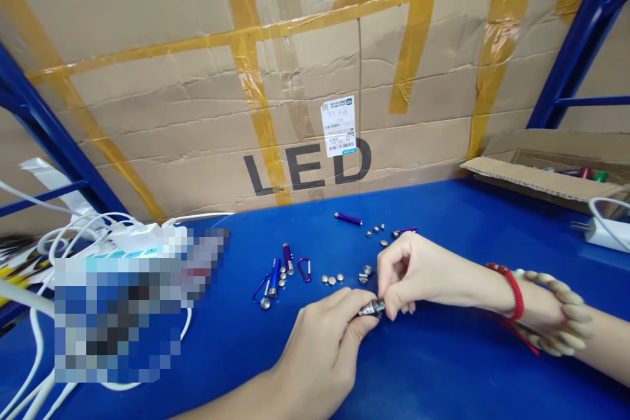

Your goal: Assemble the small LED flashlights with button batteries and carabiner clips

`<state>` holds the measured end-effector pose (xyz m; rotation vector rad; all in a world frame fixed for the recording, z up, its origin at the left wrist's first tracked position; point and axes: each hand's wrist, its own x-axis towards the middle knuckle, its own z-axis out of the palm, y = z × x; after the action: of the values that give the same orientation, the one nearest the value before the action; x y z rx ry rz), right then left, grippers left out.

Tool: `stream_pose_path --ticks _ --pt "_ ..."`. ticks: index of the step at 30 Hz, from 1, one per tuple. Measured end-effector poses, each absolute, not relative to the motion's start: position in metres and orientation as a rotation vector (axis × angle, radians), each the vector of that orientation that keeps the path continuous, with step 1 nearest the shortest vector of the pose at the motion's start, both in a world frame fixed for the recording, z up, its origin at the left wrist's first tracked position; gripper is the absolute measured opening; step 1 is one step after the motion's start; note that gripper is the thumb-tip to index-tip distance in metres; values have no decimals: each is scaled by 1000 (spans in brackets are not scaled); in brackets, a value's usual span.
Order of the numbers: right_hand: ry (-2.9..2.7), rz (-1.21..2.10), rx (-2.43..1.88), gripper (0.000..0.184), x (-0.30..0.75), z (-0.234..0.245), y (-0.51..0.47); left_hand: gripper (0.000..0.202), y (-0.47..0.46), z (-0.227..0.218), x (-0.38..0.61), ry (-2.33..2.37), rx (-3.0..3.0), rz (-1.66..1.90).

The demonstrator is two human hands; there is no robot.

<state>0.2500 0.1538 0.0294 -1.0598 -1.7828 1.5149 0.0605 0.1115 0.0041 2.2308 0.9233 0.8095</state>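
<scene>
My left hand (322, 348) is closed round a small silver-and-black mini flashlight (373, 308), with its end showing past the thumb and forefinger. Thumb and fingers of my right hand (418, 269) pinch at that exposed end; the exact contact is partly hidden. Just beyond the hands lie small silver metal pieces (365, 273) and a short row of button cells (332, 280). To the left are a blue flashlight tube (275, 277) with a blue carabiner, a purple tube (288, 258) and a separate purple carabiner (305, 270).
Farther back lie a purple tube (348, 218) and more button cells (376, 229) on the blue table (443, 367). A large cardboard box (197, 111) walls off the back. White cables and a power strip (147, 236) crowd the left; an open carton (536, 184) and white plug adapter (608, 233) stand right.
</scene>
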Motion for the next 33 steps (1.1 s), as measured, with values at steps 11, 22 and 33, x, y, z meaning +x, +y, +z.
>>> stream_pose_path --ticks 11,22,33 --pt "-1779 1595 -967 18 247 24 153 25 115 2 62 1051 2296 743" --pt "-1673 1795 -1032 31 246 15 154 26 117 5 62 1086 2278 792" --pt "-1734 1566 -1096 38 243 21 153 22 121 10 66 1108 1966 888"
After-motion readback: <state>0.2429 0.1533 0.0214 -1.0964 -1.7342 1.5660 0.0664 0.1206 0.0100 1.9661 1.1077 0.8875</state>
